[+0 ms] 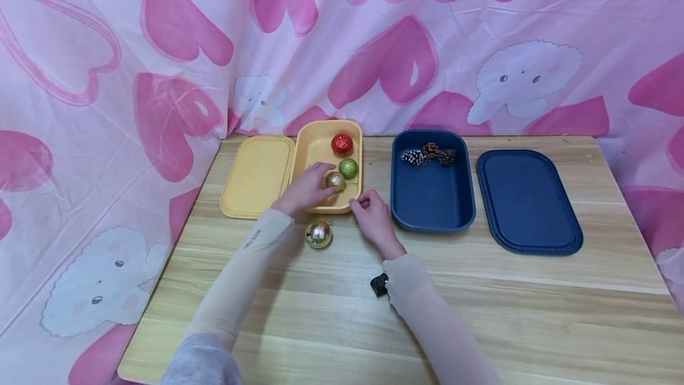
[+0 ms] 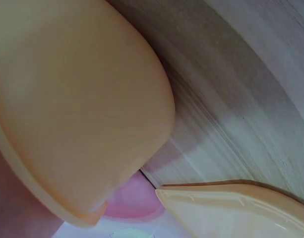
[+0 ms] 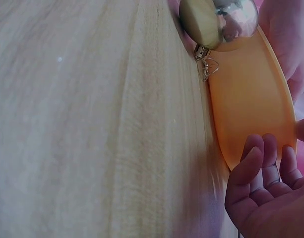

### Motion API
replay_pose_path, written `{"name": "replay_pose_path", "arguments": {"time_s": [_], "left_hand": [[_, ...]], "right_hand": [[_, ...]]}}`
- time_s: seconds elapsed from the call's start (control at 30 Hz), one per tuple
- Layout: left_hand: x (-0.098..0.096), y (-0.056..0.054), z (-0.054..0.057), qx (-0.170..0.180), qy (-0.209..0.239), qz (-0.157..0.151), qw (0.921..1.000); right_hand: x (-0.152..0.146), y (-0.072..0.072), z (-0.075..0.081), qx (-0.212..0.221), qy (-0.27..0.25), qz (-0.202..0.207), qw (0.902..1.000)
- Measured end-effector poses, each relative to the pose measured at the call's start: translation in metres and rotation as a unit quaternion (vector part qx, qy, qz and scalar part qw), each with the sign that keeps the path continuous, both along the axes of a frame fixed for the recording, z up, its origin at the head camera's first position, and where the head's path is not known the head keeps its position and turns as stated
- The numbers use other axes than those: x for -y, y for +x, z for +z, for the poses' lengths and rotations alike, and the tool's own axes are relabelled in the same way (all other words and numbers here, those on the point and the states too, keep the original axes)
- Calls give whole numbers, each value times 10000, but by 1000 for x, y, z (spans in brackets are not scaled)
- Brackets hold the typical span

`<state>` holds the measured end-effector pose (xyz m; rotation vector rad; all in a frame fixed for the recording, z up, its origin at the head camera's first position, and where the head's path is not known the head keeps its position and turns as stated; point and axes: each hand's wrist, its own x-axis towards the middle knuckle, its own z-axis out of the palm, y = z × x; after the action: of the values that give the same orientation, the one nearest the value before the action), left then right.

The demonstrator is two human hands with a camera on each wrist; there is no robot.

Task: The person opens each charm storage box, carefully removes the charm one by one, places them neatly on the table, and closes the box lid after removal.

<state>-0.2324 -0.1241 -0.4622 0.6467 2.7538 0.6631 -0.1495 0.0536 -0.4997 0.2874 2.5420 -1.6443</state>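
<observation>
The left hand (image 1: 309, 188) reached into the yellow box (image 1: 314, 142) over its left side, its thumb and fingers curled round a glittery gold ball (image 1: 336, 180) near the front of the floor inside. Just behind that ball, in the same box, sat a green ball (image 1: 348, 168), and behind the green one a red ball (image 1: 342, 144) rested near the back right corner. The right hand (image 1: 372, 215) was at the box's front right corner with its fingers bent; it seemed to pinch the rim there, though the contact was partly hidden. A shiny gold ball (image 1: 318, 234) lay on the table (image 1: 342, 325) just in front of the box, its metal cap and thread loop showing in the right wrist view. The yellow lid (image 1: 258, 177) lay flat just left of the box. To the right stood a blue box (image 1: 433, 201) with three pine cones (image 1: 446, 157) grouped toward its back, and beyond it a blue lid (image 1: 529, 201). A pink cloth (image 1: 304, 76) patterned with hearts hung behind the table.
</observation>
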Motion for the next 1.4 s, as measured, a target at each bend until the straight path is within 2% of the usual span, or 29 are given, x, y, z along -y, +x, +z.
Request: {"name": "replay_pose_path", "arguments": {"time_s": [0.27,0.57,1.4], "left_hand": [[0,-2,-5,-43,-91,-95,9999],[-1,-4,-8,30,-98,-63,9999],[-1,0,-4,154,118,196,9996]], "right_hand": [[0,0,0,40,-59,-7,10000],[0,0,0,76,-14,4,10000],[1,2,2,-52,-88,-38,9999]]}}
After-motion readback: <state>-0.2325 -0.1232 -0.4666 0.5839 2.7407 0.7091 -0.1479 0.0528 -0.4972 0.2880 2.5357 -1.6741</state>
